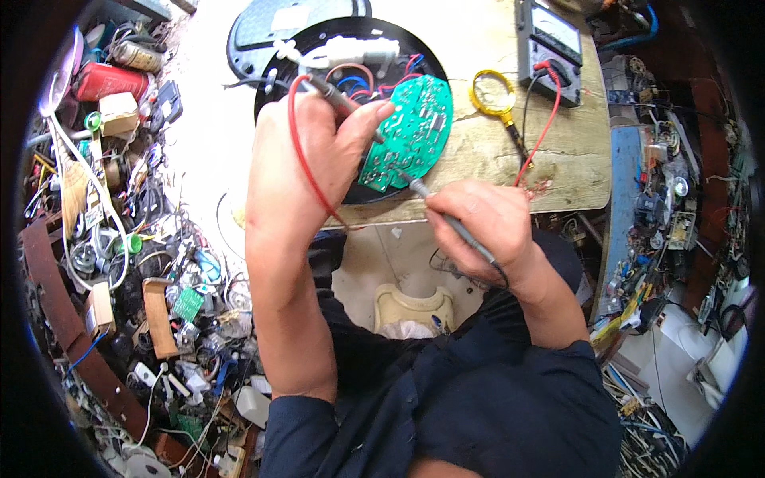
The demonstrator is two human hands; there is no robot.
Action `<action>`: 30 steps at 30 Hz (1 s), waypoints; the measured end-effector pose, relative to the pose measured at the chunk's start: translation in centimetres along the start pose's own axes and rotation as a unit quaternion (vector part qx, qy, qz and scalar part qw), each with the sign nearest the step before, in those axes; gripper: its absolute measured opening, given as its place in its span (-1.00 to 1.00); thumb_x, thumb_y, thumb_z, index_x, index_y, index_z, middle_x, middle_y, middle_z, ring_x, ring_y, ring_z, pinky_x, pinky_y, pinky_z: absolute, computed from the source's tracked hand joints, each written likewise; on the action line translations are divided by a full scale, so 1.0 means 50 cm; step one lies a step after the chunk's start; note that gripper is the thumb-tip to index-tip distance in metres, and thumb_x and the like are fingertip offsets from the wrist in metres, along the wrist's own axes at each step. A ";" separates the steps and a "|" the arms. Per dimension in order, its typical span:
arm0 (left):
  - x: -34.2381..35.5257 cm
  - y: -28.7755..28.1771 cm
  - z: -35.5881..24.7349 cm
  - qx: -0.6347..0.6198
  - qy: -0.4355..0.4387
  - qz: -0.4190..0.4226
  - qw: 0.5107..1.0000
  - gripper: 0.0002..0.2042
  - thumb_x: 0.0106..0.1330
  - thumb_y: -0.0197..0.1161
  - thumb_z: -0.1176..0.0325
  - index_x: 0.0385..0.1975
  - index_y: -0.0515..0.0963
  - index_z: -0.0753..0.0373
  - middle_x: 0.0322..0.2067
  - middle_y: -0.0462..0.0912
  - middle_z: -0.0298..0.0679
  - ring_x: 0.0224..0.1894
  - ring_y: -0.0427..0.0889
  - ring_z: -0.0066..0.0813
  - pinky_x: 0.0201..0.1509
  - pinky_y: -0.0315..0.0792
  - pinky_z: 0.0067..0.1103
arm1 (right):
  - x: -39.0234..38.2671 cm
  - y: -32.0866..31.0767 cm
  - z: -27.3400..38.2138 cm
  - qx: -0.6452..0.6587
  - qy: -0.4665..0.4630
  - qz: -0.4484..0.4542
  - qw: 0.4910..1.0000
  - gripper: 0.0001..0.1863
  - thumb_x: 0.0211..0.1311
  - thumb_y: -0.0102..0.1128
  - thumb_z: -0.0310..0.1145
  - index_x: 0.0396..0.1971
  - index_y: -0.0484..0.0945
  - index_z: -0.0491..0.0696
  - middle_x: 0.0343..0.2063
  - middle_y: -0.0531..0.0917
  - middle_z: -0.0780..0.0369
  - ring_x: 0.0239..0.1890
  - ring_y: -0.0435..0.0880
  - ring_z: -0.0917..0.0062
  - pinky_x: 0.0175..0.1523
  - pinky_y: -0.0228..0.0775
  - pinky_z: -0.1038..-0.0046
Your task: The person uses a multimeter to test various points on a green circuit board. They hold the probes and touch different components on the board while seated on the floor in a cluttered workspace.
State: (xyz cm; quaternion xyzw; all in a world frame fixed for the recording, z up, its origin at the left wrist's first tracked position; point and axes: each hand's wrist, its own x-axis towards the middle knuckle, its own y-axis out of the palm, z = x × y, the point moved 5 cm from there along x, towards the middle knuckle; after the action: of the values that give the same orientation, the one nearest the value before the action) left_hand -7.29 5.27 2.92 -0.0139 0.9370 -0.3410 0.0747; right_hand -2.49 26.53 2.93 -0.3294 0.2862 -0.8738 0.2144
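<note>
Holding a red-wired probe (339, 97), the left hand (319, 147) pinches it tight. The right hand (478, 223) grips a black-wired probe (446, 215), touching the green board (410, 131) on the wooden table (558, 159) near a meter (550, 48).

My grey multimeter (548, 48) with pale dial face beyond the magnifier (492, 94), small tan box (119, 113) far left of it, beside a red can (111, 81)

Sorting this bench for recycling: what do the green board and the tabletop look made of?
The green board looks like fibreglass laminate with a glossy green coating and pale printed marks. The tabletop looks like bare, worn wood or plywood: tan, matt, with visible grain lines.
</note>
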 end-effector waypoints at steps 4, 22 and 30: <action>0.001 0.002 0.002 -0.007 -0.027 0.019 0.999 -0.59 0.50 0.43 0.10 -0.41 0.76 0.40 -0.61 0.68 -0.15 -0.64 0.60 -0.42 -0.53 0.43 -0.48 | 0.002 0.000 -0.002 0.000 0.008 -0.003 1.000 -0.74 0.09 0.49 -0.63 -0.20 0.67 -0.15 -0.44 0.72 0.15 -0.47 0.75 0.28 -0.38 0.59 0.31; -0.003 -0.003 -0.004 -0.003 -0.035 0.020 0.999 -0.63 0.45 0.44 0.15 -0.43 0.77 0.40 -0.63 0.66 0.02 -0.62 0.67 -0.18 -0.47 0.49 -0.35 | 0.005 0.002 0.005 -0.011 0.007 -0.007 1.000 -0.76 0.10 0.50 -0.61 -0.21 0.68 -0.14 -0.44 0.73 0.15 -0.46 0.77 0.29 -0.37 0.62 0.32; -0.002 -0.004 0.002 0.005 0.030 -0.015 0.999 -0.64 0.41 0.45 0.16 -0.45 0.75 0.39 -0.61 0.66 0.07 -0.54 0.74 0.03 -0.43 0.54 -0.28 | 0.010 0.001 0.009 -0.004 0.022 0.015 1.000 -0.76 0.10 0.50 -0.63 -0.22 0.67 -0.16 -0.42 0.75 0.13 -0.42 0.80 0.26 -0.34 0.64 0.31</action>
State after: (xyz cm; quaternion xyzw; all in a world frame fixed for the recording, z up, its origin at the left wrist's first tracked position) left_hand -7.18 5.06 2.96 -0.0172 0.9367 -0.3471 0.0420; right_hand -2.49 26.07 3.41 -0.3068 0.2988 -0.8765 0.2198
